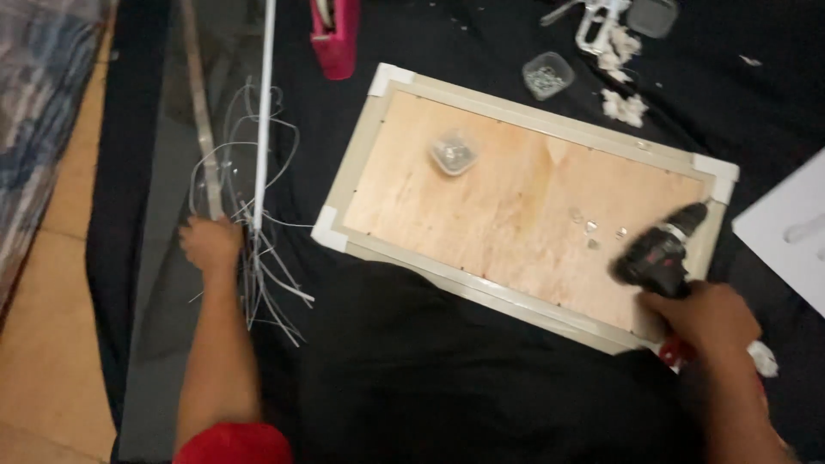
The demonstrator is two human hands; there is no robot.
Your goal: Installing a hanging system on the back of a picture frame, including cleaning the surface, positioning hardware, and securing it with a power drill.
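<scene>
My right hand (706, 316) grips a black and red cordless drill (660, 253), its tip pointing toward the right end of a plywood panel (507, 198) set in a pale frame with white corner caps. A few small shiny bits (595, 230) lie on the wood just left of the drill's nose. My left hand (210, 243) rests far to the left on the black cloth, fingers curled around the lower end of a thin wooden strip (199, 112), amid thin white plastic shavings (266, 275). A small clear tub of screws (454, 153) stands on the panel's upper left.
A white rod (265, 103) lies beside the wooden strip. At the far edge are a pink tool (335, 34), another clear tub of screws (547, 75), a caulking gun (597, 21) and white scraps (623, 105). A white sheet (791, 232) sits at right. Tiled floor (51, 326) lies left.
</scene>
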